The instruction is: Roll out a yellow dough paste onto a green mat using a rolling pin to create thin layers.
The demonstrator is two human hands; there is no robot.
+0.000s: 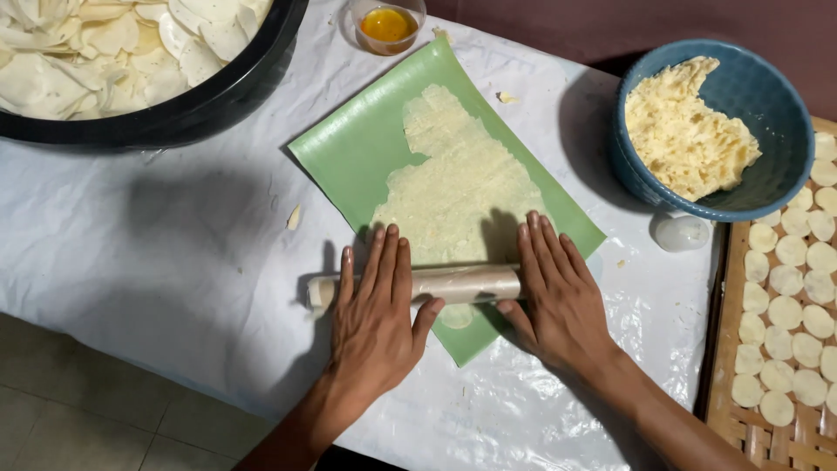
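Bowl (767,113) of dough stood upper right, discs (789,314) beneath; left hand (373,316) and right hand (558,301), fingers flat, pressed roller (462,283) over thin pale sheet (462,187).

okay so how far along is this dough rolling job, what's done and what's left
Done: many cut rounds lie on the woven tray. In hand: left hand and right hand press a rolling pin over thin dough on the green sheet. Left: plenty of dough in the blue bowl.
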